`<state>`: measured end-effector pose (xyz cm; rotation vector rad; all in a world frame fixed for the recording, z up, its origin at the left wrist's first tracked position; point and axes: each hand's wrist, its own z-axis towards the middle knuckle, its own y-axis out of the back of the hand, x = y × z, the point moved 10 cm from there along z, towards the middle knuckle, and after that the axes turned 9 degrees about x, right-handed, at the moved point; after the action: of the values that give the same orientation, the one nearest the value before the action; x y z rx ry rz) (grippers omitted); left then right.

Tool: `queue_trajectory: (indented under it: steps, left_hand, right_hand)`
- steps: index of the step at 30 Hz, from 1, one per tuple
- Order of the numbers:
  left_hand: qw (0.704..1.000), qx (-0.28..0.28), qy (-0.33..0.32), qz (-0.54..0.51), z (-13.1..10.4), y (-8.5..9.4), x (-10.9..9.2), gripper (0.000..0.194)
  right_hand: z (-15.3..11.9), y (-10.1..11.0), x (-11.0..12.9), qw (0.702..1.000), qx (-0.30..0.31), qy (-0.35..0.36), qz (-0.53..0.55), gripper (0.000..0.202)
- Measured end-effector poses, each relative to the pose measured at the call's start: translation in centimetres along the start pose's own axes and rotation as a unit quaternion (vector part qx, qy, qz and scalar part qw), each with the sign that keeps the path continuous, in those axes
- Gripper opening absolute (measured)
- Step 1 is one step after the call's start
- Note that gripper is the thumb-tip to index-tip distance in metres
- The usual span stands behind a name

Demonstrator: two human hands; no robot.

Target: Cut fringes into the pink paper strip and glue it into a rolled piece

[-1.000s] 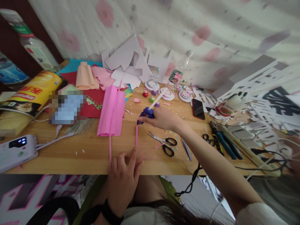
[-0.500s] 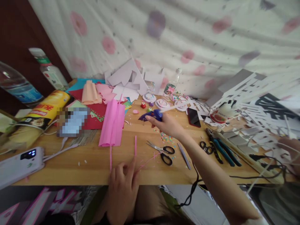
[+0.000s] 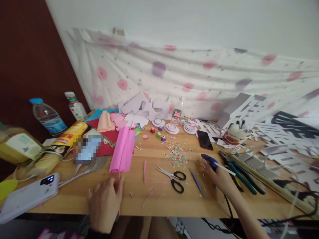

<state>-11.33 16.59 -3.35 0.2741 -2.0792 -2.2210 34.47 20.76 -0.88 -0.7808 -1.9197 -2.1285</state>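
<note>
My right hand (image 3: pixel 218 174) is wrapped round a blue hot glue gun (image 3: pixel 209 161) low over the right of the table, a white glue stick (image 3: pixel 225 168) poking out of its back. My left hand (image 3: pixel 106 202) rests near the front edge, fingers curled together, thumb and forefinger on a narrow pink paper strip (image 3: pixel 119 209). Just beyond lies folded pink crepe paper (image 3: pixel 122 151). Another short pink strip (image 3: pixel 145 172) lies flat between the hands. Black-handled scissors (image 3: pixel 174 177) lie open beside purple tweezers (image 3: pixel 196 182).
Colourful confetti (image 3: pixel 178 154) is scattered mid-table. Small round white decorated pieces (image 3: pixel 171 128) stand at the back. Pliers (image 3: pixel 245 177), a black phone (image 3: pixel 205 140) and a white cup (image 3: pixel 233 136) are on the right. Bottles (image 3: pixel 48 116) and a white phone (image 3: pixel 31 196) occupy the left.
My right hand has carried the glue gun from mid-table to the right and nearer. My left hand has shifted left, onto the long pink strip. The view has tilted up.
</note>
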Motion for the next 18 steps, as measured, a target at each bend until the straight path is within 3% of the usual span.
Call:
queue_trajectory:
  steps: [2,4,10,14,16,18]
  left_hand:
    - [0.998,0.054,0.016,0.001,0.6,-0.6,-0.1,0.039]
    - [0.997,0.07,0.012,-0.015,0.9,-0.9,-0.2,0.039]
    - [0.983,-0.005,-0.049,-0.176,0.7,-1.4,-0.3,0.035]
    - [0.95,-0.085,-0.077,-0.291,-0.5,0.3,-0.3,0.033]
    - [0.932,-0.116,-0.093,-0.33,-1.6,1.6,-0.8,0.034]
    - [0.917,-0.131,-0.11,-0.361,-2.9,2.8,-1.9,0.034]
  right_hand:
    - [0.2,-0.5,-0.6,1.0,0.011,0.004,0.0,0.047]
    - [0.4,-0.7,-0.9,1.0,0.022,0.005,-0.001,0.051]
    - [-0.2,-0.8,-1.9,0.999,0.026,0.011,-0.024,0.056]
    - [-5.1,1.1,-3.0,0.997,0.006,-0.012,-0.071,0.05]
    - [-8.7,2.3,-0.2,0.996,0.019,0.073,-0.054,0.04]
    - [-11.7,4.0,3.0,0.996,0.009,0.084,0.016,0.035]
